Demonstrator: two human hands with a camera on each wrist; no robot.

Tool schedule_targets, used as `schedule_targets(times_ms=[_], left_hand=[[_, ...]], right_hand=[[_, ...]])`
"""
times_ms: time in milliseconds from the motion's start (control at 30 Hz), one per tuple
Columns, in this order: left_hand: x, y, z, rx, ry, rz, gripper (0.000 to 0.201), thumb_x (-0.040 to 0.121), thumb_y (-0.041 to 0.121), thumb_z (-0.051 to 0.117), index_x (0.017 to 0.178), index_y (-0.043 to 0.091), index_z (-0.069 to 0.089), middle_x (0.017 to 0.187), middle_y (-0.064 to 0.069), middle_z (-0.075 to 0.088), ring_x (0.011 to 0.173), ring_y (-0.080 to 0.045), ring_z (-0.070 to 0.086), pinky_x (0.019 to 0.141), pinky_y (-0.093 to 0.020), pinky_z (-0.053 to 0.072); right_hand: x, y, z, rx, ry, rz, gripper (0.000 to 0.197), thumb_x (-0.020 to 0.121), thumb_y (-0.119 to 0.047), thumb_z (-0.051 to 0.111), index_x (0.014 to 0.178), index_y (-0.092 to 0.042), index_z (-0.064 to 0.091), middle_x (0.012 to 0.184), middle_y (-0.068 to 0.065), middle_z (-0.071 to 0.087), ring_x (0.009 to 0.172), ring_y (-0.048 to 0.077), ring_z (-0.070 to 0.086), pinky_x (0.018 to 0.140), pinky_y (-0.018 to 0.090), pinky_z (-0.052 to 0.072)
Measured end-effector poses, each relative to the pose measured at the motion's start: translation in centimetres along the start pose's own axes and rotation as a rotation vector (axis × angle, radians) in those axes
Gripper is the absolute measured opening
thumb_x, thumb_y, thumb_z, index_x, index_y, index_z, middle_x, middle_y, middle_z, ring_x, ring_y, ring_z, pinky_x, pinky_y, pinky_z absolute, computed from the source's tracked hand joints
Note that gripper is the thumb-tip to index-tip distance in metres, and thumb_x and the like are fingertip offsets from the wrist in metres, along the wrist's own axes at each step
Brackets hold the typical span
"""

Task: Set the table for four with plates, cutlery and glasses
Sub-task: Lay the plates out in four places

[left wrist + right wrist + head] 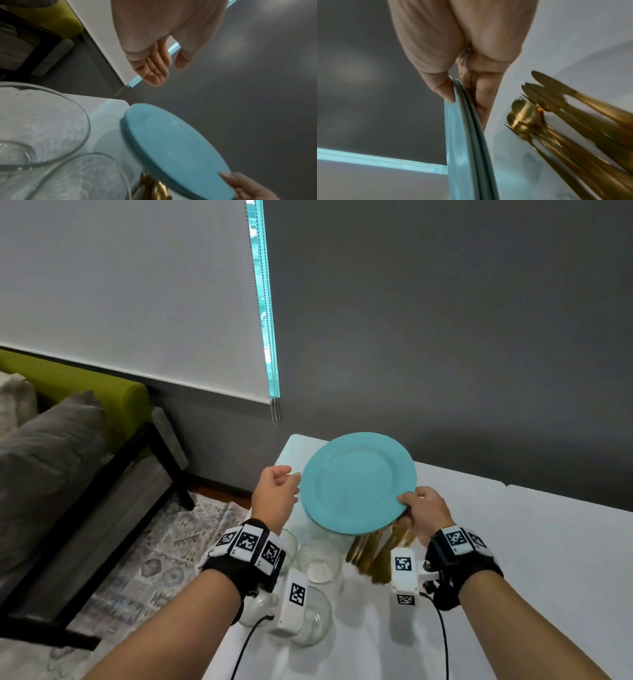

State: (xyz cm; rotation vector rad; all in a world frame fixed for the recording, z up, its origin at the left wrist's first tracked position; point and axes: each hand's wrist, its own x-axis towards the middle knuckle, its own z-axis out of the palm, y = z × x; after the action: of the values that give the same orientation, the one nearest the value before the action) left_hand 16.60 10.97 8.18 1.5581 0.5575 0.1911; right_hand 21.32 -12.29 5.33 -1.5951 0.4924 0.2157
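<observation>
Plates [356, 484], turquoise and stacked, hang tilted above the near-left corner of the white table [534, 559] as I watch through the head camera. Far left, a green-backed sofa [102, 395] with grey cushions stands on a patterned rug [154, 570] beneath a white roller blind [137, 296]. My left hand [275, 494] floats just beside the stack's left rim, fingers loosely curled and holding nothing; the left wrist view shows the palm bare and a clear gap to the plates. Below that wrist, clear glasses [320, 563] stand grouped on the table's near edge, upright. At centre, the stack is lifted off the table, its right side lower, and the right wrist view shows more than one rim pressed together, though I cannot count them. Under the stack's right edge lies a bundle of gold cutlery [376, 549], knives, forks and spoons heaped together on the cloth. My right hand [424, 508] pinches the stack's right rim, thumb on top and fingers curled beneath. Behind everything rises a dark grey wall [462, 337].
</observation>
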Motion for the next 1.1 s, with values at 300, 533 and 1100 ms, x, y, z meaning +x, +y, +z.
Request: schedule_targets(times_ms=[300,533,1100], left_hand=[[-4.5,2.7,3.5,-0.089,-0.273,-0.138,0.036,0.096,0.048,0.039,0.113,0.017,0.042,0.113,-0.007,0.051,0.090,-0.023,0.054,0.082,-0.034,0.049],[-10.8,3.4,7.7,-0.422,-0.598,-0.368,0.054,0.098,0.053,0.023,0.108,0.018,0.063,0.083,0.001,0.075,0.070,-0.015,0.070,0.057,-0.026,0.055],[-16.6,0.5,24.8,-0.243,-0.549,-0.196,0.036,0.095,0.044,0.044,0.121,0.020,0.048,0.113,-0.005,0.063,0.101,-0.027,0.063,0.075,-0.036,0.056]], right_hand=[[-9.1,-3.5,-8.9,0.398,0.028,-0.119,0.012,0.094,0.001,0.046,0.086,-0.006,0.050,0.081,0.011,0.065,0.063,0.018,0.070,0.050,0.026,0.059],[-14.8,-0.4,-14.2,0.370,0.107,-0.109,0.014,0.094,0.002,0.044,0.088,-0.007,0.054,0.081,0.010,0.063,0.055,0.012,0.067,0.046,0.022,0.055],[-7.5,3.0,-29.5,0.211,0.512,-0.114,0.052,0.081,-0.013,0.072,0.125,-0.003,0.046,0.120,0.016,0.060,0.105,0.034,0.062,0.088,0.046,0.054]])
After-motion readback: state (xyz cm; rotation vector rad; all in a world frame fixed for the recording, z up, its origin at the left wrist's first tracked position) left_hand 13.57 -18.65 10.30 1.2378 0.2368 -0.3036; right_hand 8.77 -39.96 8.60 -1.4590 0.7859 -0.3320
